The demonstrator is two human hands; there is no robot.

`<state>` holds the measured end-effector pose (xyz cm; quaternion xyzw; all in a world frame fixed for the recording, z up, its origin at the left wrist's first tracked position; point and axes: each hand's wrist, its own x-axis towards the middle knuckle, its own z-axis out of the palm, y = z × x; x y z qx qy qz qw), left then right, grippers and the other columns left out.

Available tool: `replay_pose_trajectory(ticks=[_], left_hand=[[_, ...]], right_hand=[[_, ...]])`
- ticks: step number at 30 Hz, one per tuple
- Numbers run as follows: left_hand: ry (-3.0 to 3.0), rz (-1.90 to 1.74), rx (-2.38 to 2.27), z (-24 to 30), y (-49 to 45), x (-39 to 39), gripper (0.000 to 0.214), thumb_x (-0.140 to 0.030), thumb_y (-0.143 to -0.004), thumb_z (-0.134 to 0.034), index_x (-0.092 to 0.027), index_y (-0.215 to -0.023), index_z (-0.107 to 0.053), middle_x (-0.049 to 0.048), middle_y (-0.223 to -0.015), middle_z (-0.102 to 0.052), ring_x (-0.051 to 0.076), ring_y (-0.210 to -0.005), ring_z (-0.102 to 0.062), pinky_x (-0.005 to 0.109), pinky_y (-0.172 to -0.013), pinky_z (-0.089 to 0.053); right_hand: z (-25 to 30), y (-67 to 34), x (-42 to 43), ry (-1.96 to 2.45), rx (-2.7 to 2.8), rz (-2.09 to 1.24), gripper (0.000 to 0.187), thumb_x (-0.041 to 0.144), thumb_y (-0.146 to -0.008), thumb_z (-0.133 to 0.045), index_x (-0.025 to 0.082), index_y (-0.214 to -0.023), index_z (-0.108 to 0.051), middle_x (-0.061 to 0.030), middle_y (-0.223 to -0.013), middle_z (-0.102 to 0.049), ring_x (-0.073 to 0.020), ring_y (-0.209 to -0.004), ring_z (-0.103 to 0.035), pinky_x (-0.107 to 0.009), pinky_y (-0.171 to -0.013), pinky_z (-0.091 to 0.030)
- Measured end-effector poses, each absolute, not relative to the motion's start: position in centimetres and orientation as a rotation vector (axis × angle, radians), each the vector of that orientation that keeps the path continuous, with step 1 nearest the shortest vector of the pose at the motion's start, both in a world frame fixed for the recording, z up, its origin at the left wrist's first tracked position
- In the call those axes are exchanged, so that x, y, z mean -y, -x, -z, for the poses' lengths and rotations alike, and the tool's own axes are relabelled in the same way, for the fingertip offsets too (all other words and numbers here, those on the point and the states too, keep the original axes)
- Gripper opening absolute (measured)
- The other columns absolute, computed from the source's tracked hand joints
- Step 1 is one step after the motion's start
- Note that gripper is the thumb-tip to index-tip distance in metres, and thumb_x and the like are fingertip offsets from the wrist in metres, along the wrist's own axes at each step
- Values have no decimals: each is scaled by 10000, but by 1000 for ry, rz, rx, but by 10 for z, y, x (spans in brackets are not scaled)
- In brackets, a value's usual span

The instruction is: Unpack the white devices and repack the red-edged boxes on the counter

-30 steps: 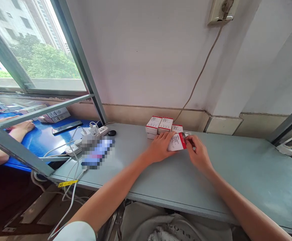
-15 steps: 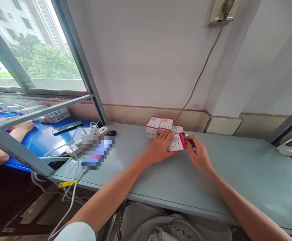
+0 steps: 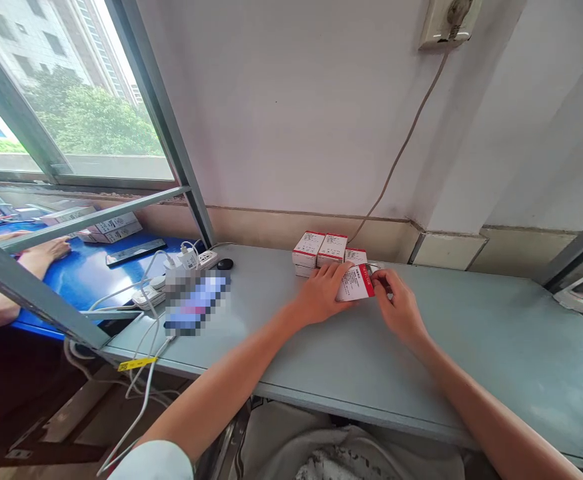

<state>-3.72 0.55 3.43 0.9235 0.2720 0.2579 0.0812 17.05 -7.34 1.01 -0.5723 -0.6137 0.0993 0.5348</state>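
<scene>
My left hand point(image 3: 324, 293) is closed around a small white cardboard box point(image 3: 354, 283) with a red band at its right end. Its printed face is turned up toward me, tilted above the grey table. The fingers of my right hand point(image 3: 394, 300) are bent together at the red end of this box, by its opening or flap; what they pinch there is too small to make out. Just behind my left hand stand several stacked white boxes point(image 3: 307, 247) with red edges and black print, partly covered by the hand.
A charging phone point(image 3: 196, 303), blurred out, lies left on the grey table point(image 3: 471, 347) beside a power strip point(image 3: 206, 260) and a black mouse point(image 3: 225, 264). White cables point(image 3: 144, 393) hang over the front edge. Another person's hand point(image 3: 46, 253) rests on a blue table beyond the metal frame.
Almost nothing differs. The whole view has shifted slightly, and both hands keep their places at the box, with small finger movement at its red end.
</scene>
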Motion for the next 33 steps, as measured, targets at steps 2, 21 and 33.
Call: replay_pose_trajectory(ticks=[2,21,33], left_hand=[[-2760,-778,-808,-34,37,-6,872,-517,-952,-806,-344,-1651,-313,144,-1592,-546,402,-1468,-546,611,-1164,-493],[-2775,-743,-801,-35,39,-5,906,-557,-949,-800,-342,-1667,-291,152,-1565,-565,406,-1458,-555,630,-1182,-476],[-2798,-718,-810,-36,39,-4,911,-560,-955,-793,-332,-1667,-273,158,-1560,-563,402,-1460,-553,615,-1188,-473]], right_hand=[[-10,-171,73,1364,1464,-238,186,376,-1050,-483,260,-1020,-625,-68,-1043,-720,-231,-874,-638,-363,-756,-475],[-7,-176,71,1393,1475,-255,206,401,-1064,-467,265,-1014,-614,-69,-1025,-731,-244,-884,-660,-370,-757,-486],[-7,-176,71,1411,1471,-273,218,413,-1067,-463,265,-1021,-616,-67,-1029,-730,-242,-885,-651,-369,-766,-479]])
